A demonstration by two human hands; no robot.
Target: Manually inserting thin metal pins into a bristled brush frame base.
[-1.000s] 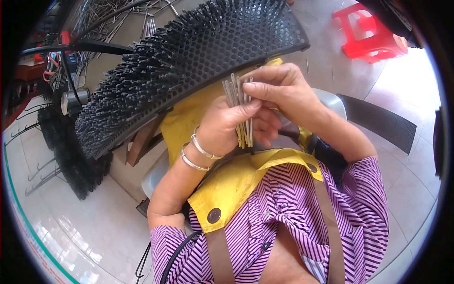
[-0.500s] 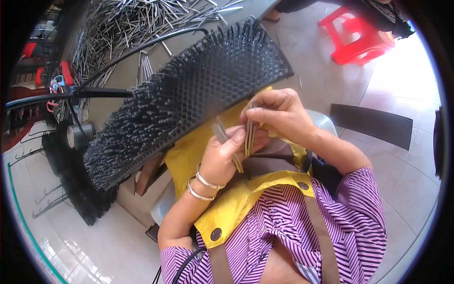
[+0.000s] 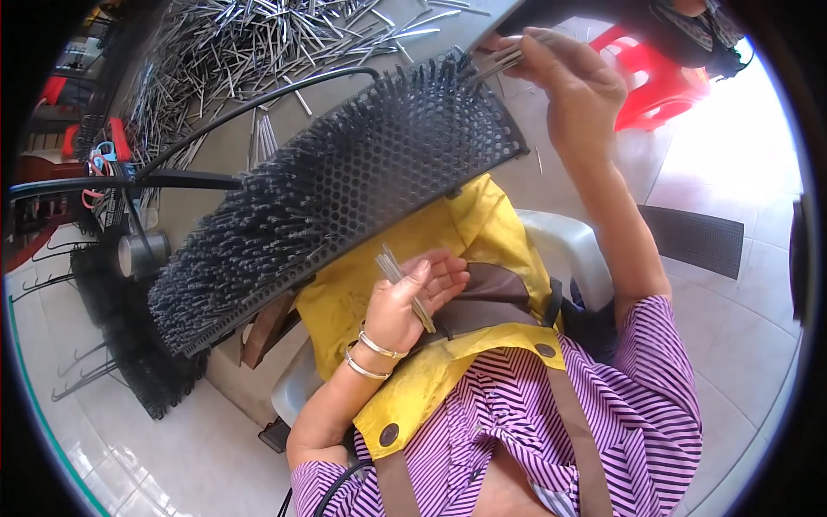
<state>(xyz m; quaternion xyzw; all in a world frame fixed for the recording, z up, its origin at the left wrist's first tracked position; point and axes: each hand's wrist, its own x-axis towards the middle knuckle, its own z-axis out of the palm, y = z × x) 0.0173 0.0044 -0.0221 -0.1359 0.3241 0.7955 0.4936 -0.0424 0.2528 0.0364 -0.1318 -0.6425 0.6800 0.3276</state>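
Below the black perforated board [image 3: 370, 185], my left hand [image 3: 409, 297] clamps a small bundle of thin grey strips [image 3: 403, 280] under its thumb, its other fingers loosely extended. My right hand [image 3: 581, 82] is reaching out at the far right. Between its thumb and fingers it pinches several thin strips [image 3: 506, 59], whose tips are at the board's far right corner. Dense dark bristle-like pegs [image 3: 228, 258] stand in the left part and along the far edge of the board. Bare holes show across its middle and right.
A big heap of loose silvery strips [image 3: 250, 52] covers the table behind the board. A black bar [image 3: 198, 183] and a curved black cable run across the left. A grey can [image 3: 142, 252] stands at left. A red stool [image 3: 659, 82] and a dark perforated sheet [image 3: 698, 239] are at right.
My right hand has left my left hand and moved up and right to the board's far corner with its strips. My left hand has stayed near its place, fingers more extended.
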